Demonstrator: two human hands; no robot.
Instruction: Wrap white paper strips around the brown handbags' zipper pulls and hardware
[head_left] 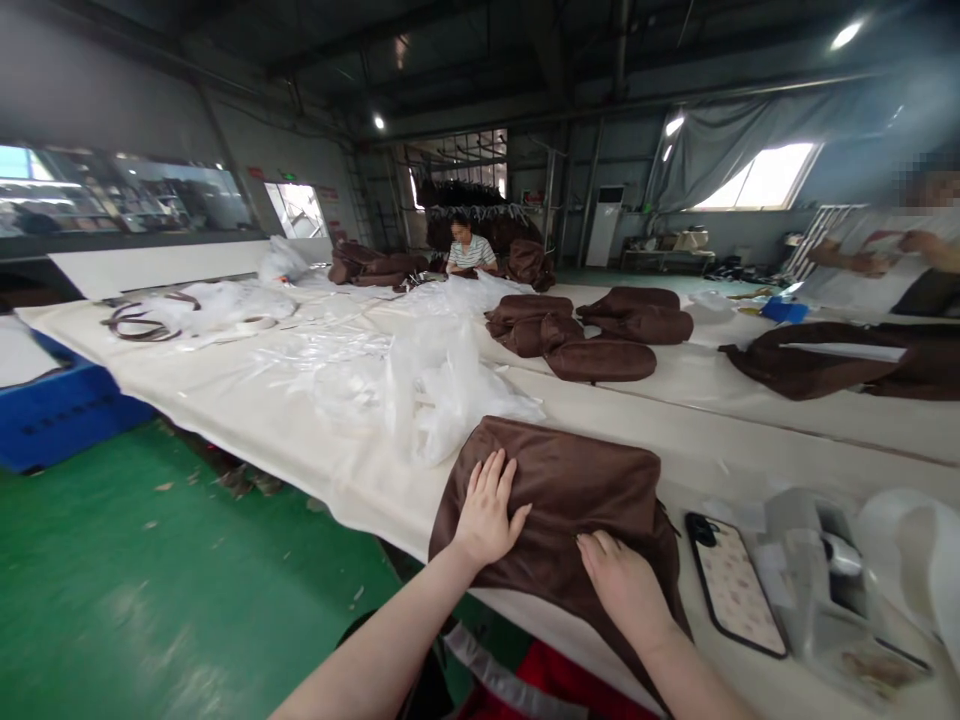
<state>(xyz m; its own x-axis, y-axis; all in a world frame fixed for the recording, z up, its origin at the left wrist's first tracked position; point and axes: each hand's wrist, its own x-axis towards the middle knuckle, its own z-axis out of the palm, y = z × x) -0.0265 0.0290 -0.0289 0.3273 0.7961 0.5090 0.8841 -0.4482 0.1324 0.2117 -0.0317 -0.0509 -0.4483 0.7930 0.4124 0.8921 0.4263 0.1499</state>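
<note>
On the long cream cloth-covered table (315, 430), the dark-brown, soft, leather-like bag (555, 480) lies at the near edge, its near part hanging over. Just to its right is the flat rectangular phone in a pale patterned case with black edges (739, 590), with the translucent grey plastic dispenser (821, 560) right of that. Behind and left of the bag is the heap of crumpled clear plastic bags (431, 390); farther left lie the thin dark-brown looped straps (142, 325). Beyond the bag sits the group of rounded dark-brown leather-like bags (600, 360), with the long dark-brown leather-like piece (802, 375) to their right. The blue rectangular plastic crate (67, 415) stands left of the table, on the smooth green floor (187, 580).
</note>
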